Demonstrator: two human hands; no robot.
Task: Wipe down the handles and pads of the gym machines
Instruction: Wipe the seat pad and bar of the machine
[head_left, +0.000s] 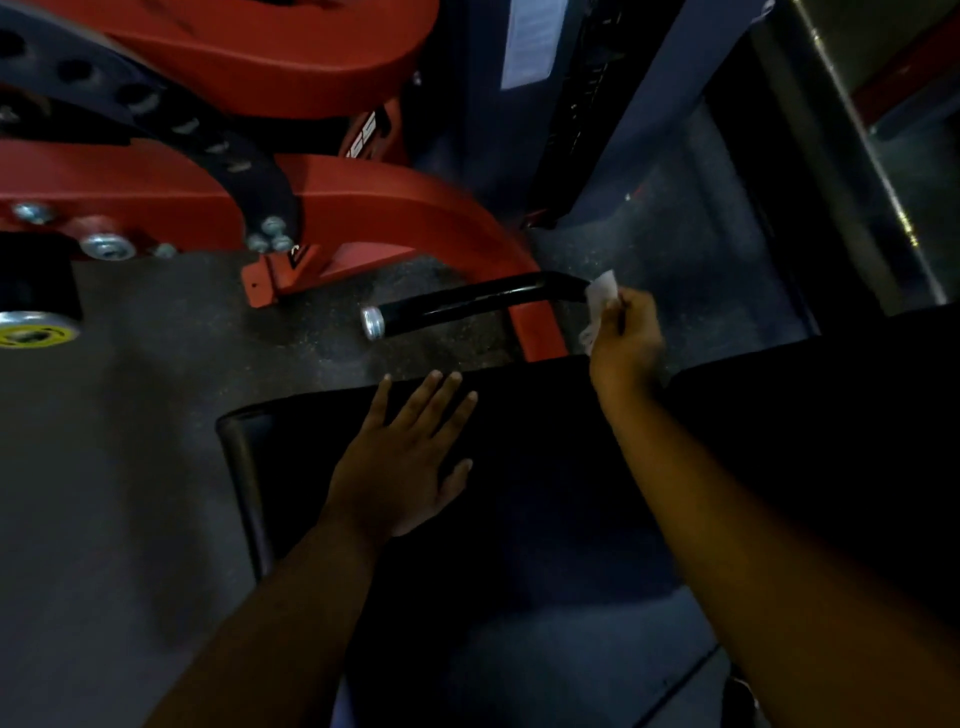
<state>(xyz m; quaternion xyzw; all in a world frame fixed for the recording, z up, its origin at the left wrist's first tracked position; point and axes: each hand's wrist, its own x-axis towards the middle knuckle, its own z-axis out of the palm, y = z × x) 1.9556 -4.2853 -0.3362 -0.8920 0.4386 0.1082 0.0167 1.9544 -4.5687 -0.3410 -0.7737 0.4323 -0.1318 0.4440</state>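
Note:
A black handle bar (467, 304) with a silver end cap sticks out to the left from the red machine frame (405, 208). My right hand (626, 343) pinches a small white wipe (600, 299) against the bar's right end. Below the bar lies a black seat pad (545, 467). My left hand (405, 462) rests flat on that pad with its fingers spread and straight.
A black perforated adjustment plate (156, 114) curves across the red frame at upper left. A yellow-ringed round cap (36, 330) sits at the left edge. The weight stack tower (545, 104) rises behind. Grey rubber floor (130, 415) lies to the left.

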